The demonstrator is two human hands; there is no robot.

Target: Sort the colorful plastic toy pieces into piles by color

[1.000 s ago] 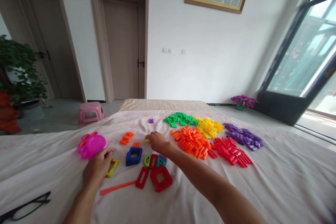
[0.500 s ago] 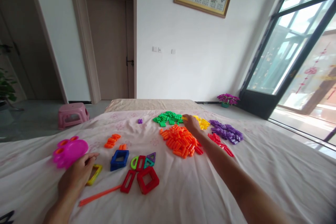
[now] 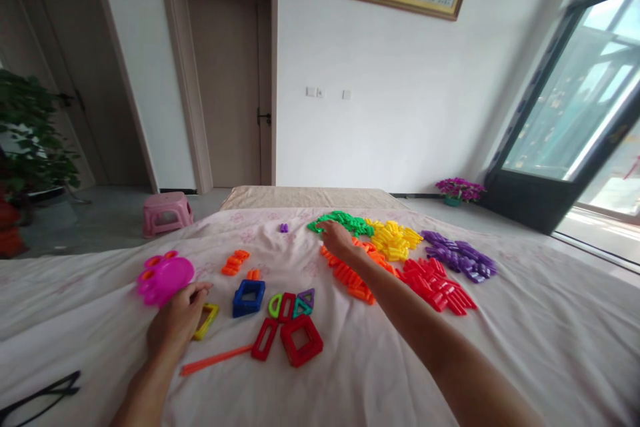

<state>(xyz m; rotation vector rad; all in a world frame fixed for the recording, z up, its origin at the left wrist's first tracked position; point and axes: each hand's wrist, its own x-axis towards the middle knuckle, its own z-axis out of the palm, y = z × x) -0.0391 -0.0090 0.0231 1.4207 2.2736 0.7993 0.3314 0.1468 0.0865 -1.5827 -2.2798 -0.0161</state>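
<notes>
My right hand (image 3: 336,239) reaches across the table to the left part of the pile of green plastic pieces (image 3: 353,221). Its fingers are bent together at the pile, and whatever they pinch is too small to make out. Under that forearm lies the heap of orange pieces (image 3: 353,278), partly covered. My left hand (image 3: 176,312) is low over the cloth with its fingers curled together; anything in them is hidden. It is between the pink paw-shaped dish (image 3: 173,277), with orange pieces in its toe hollows, and a yellow magnetic frame (image 3: 207,321), partly behind the hand.
Yellow (image 3: 395,240), red (image 3: 437,285) and purple (image 3: 460,255) piles lie to the right. Blue frames (image 3: 249,297), a red square frame (image 3: 301,341), an orange stick (image 3: 216,359) and small purple pieces (image 3: 284,228) are spread about. Black glasses (image 3: 60,388) rest at the lower left.
My right hand has moved left, from between the green and yellow piles to the green pile's left part. The view has turned left, showing more of the glasses. My left hand stays beside the dish.
</notes>
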